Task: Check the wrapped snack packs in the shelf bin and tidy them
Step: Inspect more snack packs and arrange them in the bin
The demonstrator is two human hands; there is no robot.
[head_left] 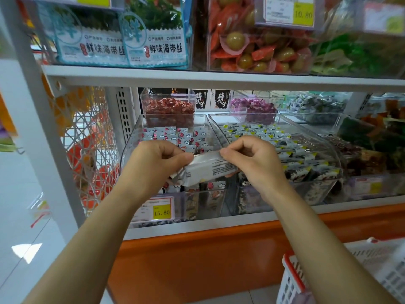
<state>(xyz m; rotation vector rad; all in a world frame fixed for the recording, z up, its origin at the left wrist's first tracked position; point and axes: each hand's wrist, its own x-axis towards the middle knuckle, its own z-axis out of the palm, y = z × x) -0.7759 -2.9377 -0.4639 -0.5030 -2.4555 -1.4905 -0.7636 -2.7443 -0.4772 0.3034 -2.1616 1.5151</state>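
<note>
I see the clear shelf bin (131, 141) just behind my hands. My left hand (153, 163) and right hand (252, 161) each pinch 1 end of a silvery snack pack (208, 168) stretched between them.

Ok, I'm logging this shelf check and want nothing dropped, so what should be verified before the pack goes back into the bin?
1. Left hand grips the snack pack: ok.
2. Right hand pinches its other end: ok.
3. Printed side faces the camera, readable: ok, though the text is too small here.
4. Wrapper intact: cannot tell.
5. Clear bin below has space among its packs: ok.
6. Price tag on the bin front in place: ok.
</note>
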